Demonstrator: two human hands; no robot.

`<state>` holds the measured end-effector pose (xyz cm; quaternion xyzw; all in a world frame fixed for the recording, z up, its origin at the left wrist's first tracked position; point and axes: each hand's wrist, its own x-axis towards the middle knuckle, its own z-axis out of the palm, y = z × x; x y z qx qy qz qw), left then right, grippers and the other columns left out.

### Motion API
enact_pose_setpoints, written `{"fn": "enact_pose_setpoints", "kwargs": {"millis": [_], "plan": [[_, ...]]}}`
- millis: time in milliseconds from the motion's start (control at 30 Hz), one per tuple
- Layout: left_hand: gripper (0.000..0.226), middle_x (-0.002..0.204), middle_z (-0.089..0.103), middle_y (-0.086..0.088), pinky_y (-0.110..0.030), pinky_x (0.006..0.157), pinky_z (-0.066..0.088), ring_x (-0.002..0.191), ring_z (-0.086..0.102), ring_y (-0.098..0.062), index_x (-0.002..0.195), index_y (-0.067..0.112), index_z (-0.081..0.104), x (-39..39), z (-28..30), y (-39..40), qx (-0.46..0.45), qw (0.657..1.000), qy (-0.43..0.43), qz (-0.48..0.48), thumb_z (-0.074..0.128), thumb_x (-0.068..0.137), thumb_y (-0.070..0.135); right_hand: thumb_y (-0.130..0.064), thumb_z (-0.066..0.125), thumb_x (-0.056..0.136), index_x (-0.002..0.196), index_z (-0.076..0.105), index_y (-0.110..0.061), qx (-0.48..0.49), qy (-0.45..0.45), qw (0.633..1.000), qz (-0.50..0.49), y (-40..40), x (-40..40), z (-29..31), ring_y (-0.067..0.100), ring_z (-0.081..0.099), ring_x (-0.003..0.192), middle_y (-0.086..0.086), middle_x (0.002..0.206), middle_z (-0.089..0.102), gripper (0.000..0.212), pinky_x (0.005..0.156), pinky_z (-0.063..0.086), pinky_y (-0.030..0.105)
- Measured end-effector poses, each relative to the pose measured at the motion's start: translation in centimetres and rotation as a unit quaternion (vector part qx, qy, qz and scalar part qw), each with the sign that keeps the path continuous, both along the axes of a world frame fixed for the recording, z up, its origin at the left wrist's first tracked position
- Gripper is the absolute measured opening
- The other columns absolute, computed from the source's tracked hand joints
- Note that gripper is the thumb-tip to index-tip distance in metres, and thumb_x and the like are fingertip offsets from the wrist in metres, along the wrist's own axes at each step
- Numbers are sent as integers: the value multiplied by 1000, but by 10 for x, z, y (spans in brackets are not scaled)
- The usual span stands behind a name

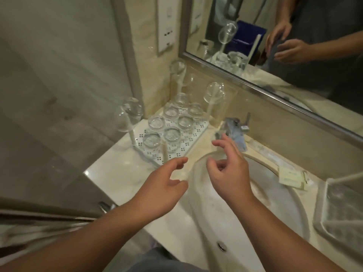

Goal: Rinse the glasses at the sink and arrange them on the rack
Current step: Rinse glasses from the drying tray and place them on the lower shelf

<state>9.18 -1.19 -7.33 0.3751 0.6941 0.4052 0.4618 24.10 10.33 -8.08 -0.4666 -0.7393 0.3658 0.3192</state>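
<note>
- Our left hand (pixel 164 185) and right hand (pixel 227 169) hover over the sink (pixel 225 222), fingers loosely spread, holding nothing.
- Beyond our fingers, the glasses (pixel 170 122) stand upturned on the rack (pixel 193 134), apart from both hands, on the surface (pixel 110 173).

glasses (pixel 171 134): were clear, glossy glass
rack (pixel 198 130): was white perforated plastic, matt
bench (pixel 117 173): was polished pale stone
sink (pixel 225 213): was smooth white ceramic
tap (pixel 233 128): was shiny chromed metal
</note>
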Motion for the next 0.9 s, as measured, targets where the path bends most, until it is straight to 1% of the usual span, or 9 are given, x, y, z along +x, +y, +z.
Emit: {"fn": "enact_pose_setpoints", "kwargs": {"millis": [100,167,300,367,433,500,633,733,900], "plan": [[53,132,60,3,-8,53,40,65,63,7,132,50,49,-19,-6,-14,-32,999,7,8,59,89,20,-15,63,83,118,56,-39,6,-19,999,34,1,-25,5,6,59,46,-8,160,28,43,58,41,8],[53,135,57,-12,-7,52,39,72,67,2,133,47,49,-34,-11,-21,-49,998,16,37,58,89,20,-17,64,83,124,55,-39,18,-33,998,56,3,-40,8,6,58,43,-6,161,24,47,60,42,6],[49,148,36,18,-15,70,45,98,68,-18,126,54,45,-64,-19,-30,-47,992,67,91,60,90,23,-22,63,85,129,50,-44,42,-62,993,86,8,-63,13,7,58,42,-6,162,21,51,61,41,5],[52,151,33,16,-12,72,43,104,68,-18,133,48,44,-78,-22,-32,-51,988,95,113,60,90,24,-24,63,85,133,48,-42,59,-78,991,96,12,-74,17,6,58,45,-7,161,23,53,64,43,7],[58,149,40,9,-8,69,39,99,67,-12,140,42,39,-93,-22,-31,-56,980,122,147,61,89,26,-27,62,85,134,48,-37,99,-104,984,105,17,-84,22,6,59,49,-10,152,40,52,69,51,22],[66,145,47,4,-18,72,45,92,64,-8,145,38,33,-107,-18,-28,-40,971,134,195,62,87,27,-31,60,86,134,50,-34,132,-137,976,108,24,-93,28,4,59,53,-14,130,55,49,71,54,31],[76,152,35,6,-43,97,51,119,54,-10,149,35,27,-134,-7,-13,20,953,192,234,68,84,27,-37,58,87,129,52,-35,115,-140,977,115,41,-117,41,-1,62,67,-17,112,57,42,72,55,35],[86,149,36,3,-34,101,42,130,47,-16,150,33,25,-152,-3,7,68,936,271,213,74,79,33,-41,58,89,132,52,-34,117,-160,968,154,50,-140,46,5,62,85,-14,118,58,44,78,52,33],[113,158,27,4,-29,98,34,138,35,-15,152,42,8,-168,-9,39,76,942,287,159,84,69,43,-45,60,89,140,42,-36,113,-206,950,206,55,-179,45,15,58,110,-7,137,54,55,84,45,31]]}}
